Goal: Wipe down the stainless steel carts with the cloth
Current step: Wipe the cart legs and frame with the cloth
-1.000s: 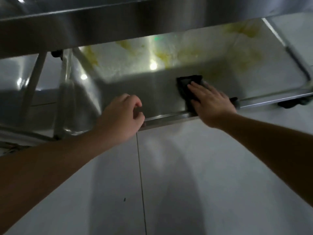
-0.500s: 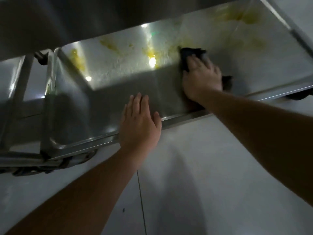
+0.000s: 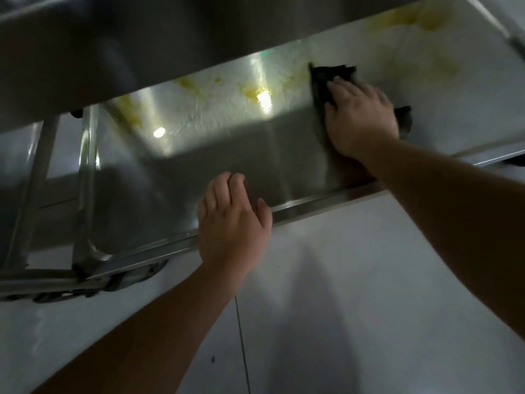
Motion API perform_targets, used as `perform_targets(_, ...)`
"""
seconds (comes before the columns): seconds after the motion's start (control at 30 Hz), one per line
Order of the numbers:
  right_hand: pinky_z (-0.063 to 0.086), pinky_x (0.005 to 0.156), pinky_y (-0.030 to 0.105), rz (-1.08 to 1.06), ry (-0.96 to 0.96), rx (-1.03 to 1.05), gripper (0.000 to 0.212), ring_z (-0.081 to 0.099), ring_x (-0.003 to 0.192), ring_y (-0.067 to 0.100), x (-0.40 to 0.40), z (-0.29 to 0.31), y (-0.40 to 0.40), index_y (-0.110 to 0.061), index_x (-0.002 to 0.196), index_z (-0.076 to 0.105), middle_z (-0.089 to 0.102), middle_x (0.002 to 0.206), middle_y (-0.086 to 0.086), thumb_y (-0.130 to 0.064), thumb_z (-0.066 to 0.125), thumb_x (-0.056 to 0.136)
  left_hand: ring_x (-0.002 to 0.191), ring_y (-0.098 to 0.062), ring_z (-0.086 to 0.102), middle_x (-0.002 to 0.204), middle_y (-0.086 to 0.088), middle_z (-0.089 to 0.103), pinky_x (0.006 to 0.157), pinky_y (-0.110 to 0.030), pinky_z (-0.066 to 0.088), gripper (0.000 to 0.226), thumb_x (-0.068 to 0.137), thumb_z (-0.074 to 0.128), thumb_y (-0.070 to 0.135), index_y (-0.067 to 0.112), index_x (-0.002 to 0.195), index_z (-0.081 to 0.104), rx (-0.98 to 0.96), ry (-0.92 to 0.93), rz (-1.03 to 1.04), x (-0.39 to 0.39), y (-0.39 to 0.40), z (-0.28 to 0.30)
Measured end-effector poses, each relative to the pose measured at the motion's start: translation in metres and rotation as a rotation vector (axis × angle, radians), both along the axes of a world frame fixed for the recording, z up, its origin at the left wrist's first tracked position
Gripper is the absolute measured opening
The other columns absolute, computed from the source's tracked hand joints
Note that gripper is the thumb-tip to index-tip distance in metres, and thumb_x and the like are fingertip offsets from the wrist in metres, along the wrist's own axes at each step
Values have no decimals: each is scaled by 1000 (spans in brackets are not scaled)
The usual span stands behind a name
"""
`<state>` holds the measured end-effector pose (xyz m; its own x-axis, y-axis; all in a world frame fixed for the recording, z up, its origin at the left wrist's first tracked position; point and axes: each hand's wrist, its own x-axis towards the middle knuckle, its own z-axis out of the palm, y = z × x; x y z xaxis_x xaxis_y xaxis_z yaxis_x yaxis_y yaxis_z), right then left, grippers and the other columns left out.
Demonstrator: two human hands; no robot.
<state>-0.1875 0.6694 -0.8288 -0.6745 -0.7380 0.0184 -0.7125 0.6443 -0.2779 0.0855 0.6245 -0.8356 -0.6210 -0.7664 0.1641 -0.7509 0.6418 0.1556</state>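
Observation:
The stainless steel cart's lower shelf [image 3: 199,166] fills the middle of the view, with yellow smears [image 3: 251,92] along its far part. A dark cloth [image 3: 326,78] lies flat on the shelf at the right. My right hand [image 3: 358,118] presses on it with fingers spread, and the cloth shows beyond the fingertips and by the thumb side. My left hand [image 3: 233,220] rests on the shelf's near rim [image 3: 326,200], fingers curling over the edge onto the shelf.
The cart's upper shelf [image 3: 142,44] overhangs the far half of the lower one. An upright post [image 3: 85,180] and frame stand at the left corner, with a caster [image 3: 127,280] below. Pale tiled floor [image 3: 341,308] lies in front.
My right hand slid the cloth from the near rim out toward the yellow smears. My left hand opened flat on the rim, then its fingers curled down again.

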Motion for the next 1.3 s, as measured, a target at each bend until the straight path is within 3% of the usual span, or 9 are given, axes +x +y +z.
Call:
perform_targets(0.13,13,127,47,-65,-37,9,61,18,158,26,22,3,-5,-27,164,29,26,171,-5,-47,29,106,134,-37,48,144,-16,53,108,-50,40,56,96,48,39,8,141,57,-5,-58,-12,0,1,2)
perform_targets(0.23,17,124,41,218,1,15,58,22,157,20,62,9,-18,-33,161,36,33,168,-12,-46,39,105,134,-38,47,145,-16,52,108,-50,40,59,95,44,40,7,143,56,13,-70,-9,0,0,2)
perform_targets(0.4,7,126,38,580,-20,95,56,13,159,12,70,6,-14,-39,162,29,24,169,-19,-51,28,108,128,-38,50,142,-18,53,103,-51,44,57,94,49,39,7,141,56,27,-24,-38,2,-4,-3)
perform_targets(0.53,21,125,42,261,-1,61,56,27,156,20,-23,5,24,-35,161,33,31,168,-11,-49,37,107,127,-37,49,141,-14,53,101,-52,45,51,95,51,40,11,137,54,9,-3,-48,1,-7,-5)
perform_targets(0.67,19,128,47,-89,-71,87,62,22,157,26,-131,6,91,-26,164,26,22,172,-2,-50,33,107,126,-41,50,140,-19,53,101,-54,45,51,94,52,36,7,136,56,4,-28,-57,1,-7,-4)
perform_targets(0.83,19,124,56,-403,-54,91,66,22,157,33,-131,2,113,-23,164,24,24,172,1,-50,29,104,133,-42,49,146,-19,51,106,-54,42,57,98,47,42,7,142,55,21,-71,-117,-17,2,4)
perform_targets(1.0,19,125,47,-70,-36,49,59,21,157,25,-42,5,71,-31,163,30,29,170,-9,-48,35,107,155,-34,34,166,-15,40,126,-47,26,70,102,38,48,5,158,45,54,-80,-187,-67,24,1)
perform_targets(1.17,9,125,38,479,-8,66,55,15,158,12,8,-2,41,-43,160,32,28,167,-21,-50,31,106,150,-38,41,160,-21,46,120,-52,36,68,103,43,44,-1,154,49,-8,-44,-194,-65,25,-11)
perform_targets(1.3,17,126,44,303,-14,52,58,23,157,16,-36,2,40,-39,161,33,32,167,-16,-52,31,104,153,-37,38,161,-19,45,122,-50,32,68,102,42,44,2,156,46,-8,-46,-190,-69,22,-11)
